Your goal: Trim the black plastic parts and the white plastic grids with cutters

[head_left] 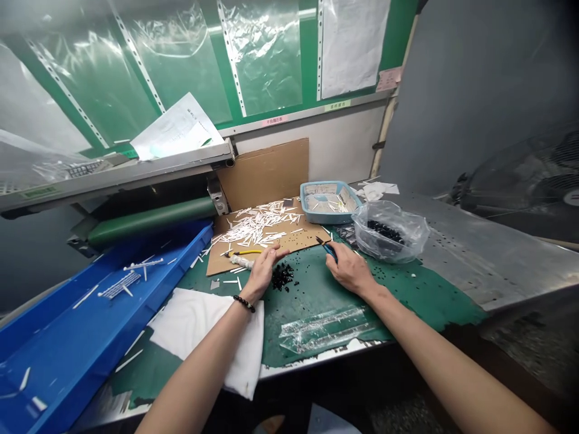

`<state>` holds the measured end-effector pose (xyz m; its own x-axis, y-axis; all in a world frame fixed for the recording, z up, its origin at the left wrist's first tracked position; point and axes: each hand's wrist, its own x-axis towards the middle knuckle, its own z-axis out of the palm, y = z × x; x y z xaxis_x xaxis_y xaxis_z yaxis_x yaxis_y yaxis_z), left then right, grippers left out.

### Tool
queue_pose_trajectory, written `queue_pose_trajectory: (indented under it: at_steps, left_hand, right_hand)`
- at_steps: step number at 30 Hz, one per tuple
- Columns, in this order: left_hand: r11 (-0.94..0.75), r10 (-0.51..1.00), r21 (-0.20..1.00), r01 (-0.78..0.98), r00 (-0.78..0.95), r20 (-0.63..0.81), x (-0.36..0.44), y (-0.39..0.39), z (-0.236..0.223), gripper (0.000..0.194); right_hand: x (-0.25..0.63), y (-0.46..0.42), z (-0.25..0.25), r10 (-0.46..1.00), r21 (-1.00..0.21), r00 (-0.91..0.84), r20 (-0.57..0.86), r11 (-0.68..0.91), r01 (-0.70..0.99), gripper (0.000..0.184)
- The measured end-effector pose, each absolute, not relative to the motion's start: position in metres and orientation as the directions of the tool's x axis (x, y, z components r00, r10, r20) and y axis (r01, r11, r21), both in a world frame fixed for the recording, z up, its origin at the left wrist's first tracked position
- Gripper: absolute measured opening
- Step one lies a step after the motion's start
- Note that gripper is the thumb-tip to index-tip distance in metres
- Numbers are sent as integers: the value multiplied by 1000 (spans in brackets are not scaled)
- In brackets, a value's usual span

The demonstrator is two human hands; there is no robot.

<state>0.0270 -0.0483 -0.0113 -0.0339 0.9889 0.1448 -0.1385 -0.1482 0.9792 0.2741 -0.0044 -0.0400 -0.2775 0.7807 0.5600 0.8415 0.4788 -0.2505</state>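
Observation:
In the head view my right hand [350, 268] is closed around blue-handled cutting pliers [328, 248], whose dark jaws point up and to the left. My left hand [265, 268] has its fingers stretched out, with nothing visible in it. It stands on edge beside a pile of small black parts [283, 276] on the green mat [312, 301]. Just behind it, a yellow-handled tool [248, 251] and a white wrapped piece [241, 262] lie at the cardboard's edge. Many thin white plastic sticks [260, 224] are heaped on the cardboard sheet [307, 241].
A clear plastic bag [391, 244] of black parts stands right, near a light-blue basket [329, 216] holding white scraps. Left are a long blue tray [149, 289] and white cloth [203, 319]. A transparent plastic sleeve [325, 330] lies at the front edge.

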Motion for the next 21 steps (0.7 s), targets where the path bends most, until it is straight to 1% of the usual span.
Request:
queue_pose_trajectory:
  at_steps: [3,6,8,11,12,14,15,16,17,18,19,21]
  left_hand:
    - [-230,965,973,9,-129,229,25,-64,9,35]
    - [-263,936,962,70,-222,272,19,-101,33,30]
    - [-230,948,973,31,-217,231,13,-140,48,27]
    - [-112,962,994,6,-251,110,-2,-221,62,18]
    - [-73,969,997,5,-238,72,-10,-250,62,15]
    - [-18,989,999,-32,-146,13,-30,-305,51,32]
    - [14,992,998,-59,-122,-21,-41,-329,40,37]
    - [83,987,996,-36,-132,-87,-51,-349,25,41]
    - [191,965,981,26,-188,-183,-60,-367,9,40]
    - [308,923,946,106,-276,-270,-67,-381,-10,40]
    - [415,869,890,190,-373,-326,-72,-391,-30,42]
    - [553,786,753,357,-524,-329,-77,-405,-71,54]
  right_hand:
    - [273,-8,-41,765,-206,-289,576,478,854,37]
    - [274,-8,-43,765,-200,-292,574,477,856,38]
    - [274,-6,-45,773,-209,-280,570,466,860,38]
    - [274,-3,-48,786,-223,-264,558,449,865,35]
    - [273,-2,-48,791,-225,-261,553,443,868,35]
    - [273,-3,-48,799,-231,-253,545,433,871,35]
    - [272,-3,-47,803,-236,-248,541,428,872,36]
    - [272,-3,-47,808,-241,-244,537,424,873,36]
    - [271,-4,-47,812,-246,-241,531,420,874,37]
    - [271,-4,-47,816,-250,-241,525,418,873,38]
    - [271,-5,-47,820,-253,-245,518,420,872,39]
    - [271,-6,-47,818,-255,-258,514,433,865,39]
